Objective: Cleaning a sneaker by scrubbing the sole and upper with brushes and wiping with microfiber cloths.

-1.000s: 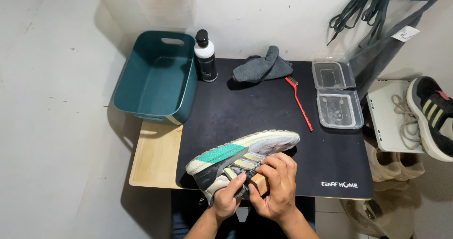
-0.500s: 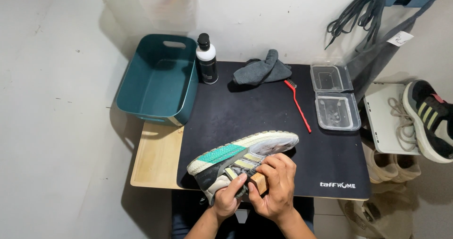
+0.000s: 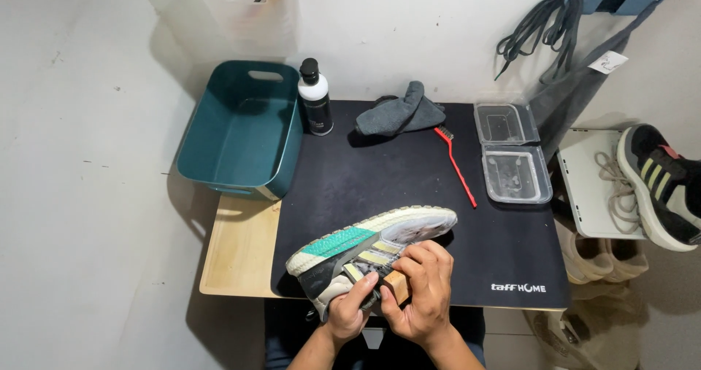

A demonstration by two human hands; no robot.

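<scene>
A grey sneaker [image 3: 365, 249] with a green heel patch and white sole lies on its side at the near edge of the black mat [image 3: 409, 180]. My left hand [image 3: 349, 308] grips the sneaker's heel end from below. My right hand [image 3: 423, 290] holds a small wooden-backed brush [image 3: 395, 285] pressed against the shoe's side. Both hands sit close together, fingers curled.
A teal tub [image 3: 241, 129] stands at the back left, with a black-and-white bottle [image 3: 315, 98], a grey cloth [image 3: 400, 113], a red-handled brush [image 3: 456, 166] and two clear plastic boxes [image 3: 511, 155] behind the shoe. Another sneaker [image 3: 661, 184] and laces [image 3: 613, 187] rest on a white shelf at the right.
The hands and shoe stay in the same spot; the view has shifted slightly. No clear change in grip.
</scene>
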